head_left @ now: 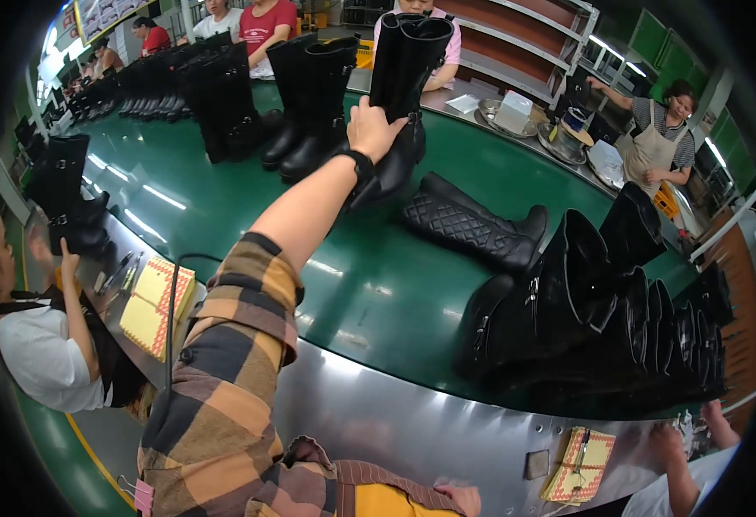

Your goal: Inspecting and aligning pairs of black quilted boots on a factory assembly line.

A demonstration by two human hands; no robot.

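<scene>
At the far side of the green conveyor belt (pixel 369 319), my left hand (pixel 373 132) is closed round the lower shaft of a tall black boot (pixel 406 65). This boot has a buckle strap and stands upright, close against another one, so their shafts partly overlap. My left arm stretches out in a rolled plaid sleeve, with a black band on the wrist. Low in the picture, my right hand (pixel 462 497) is by the metal bench edge, only partly visible, its fingers unclear. Nearest to my left hand on the right, a quilted black boot (pixel 477 222) lies on its side.
More black boots (pixel 313 95) stand left along the belt; several others (pixel 576 302) crowd its right. Yellow-and-red card stacks (pixel 158 306) lie on the metal ledge (pixel 335 414). Co-workers sit at left and lower right; others are across the belt, beside metal trays (pixel 507 116).
</scene>
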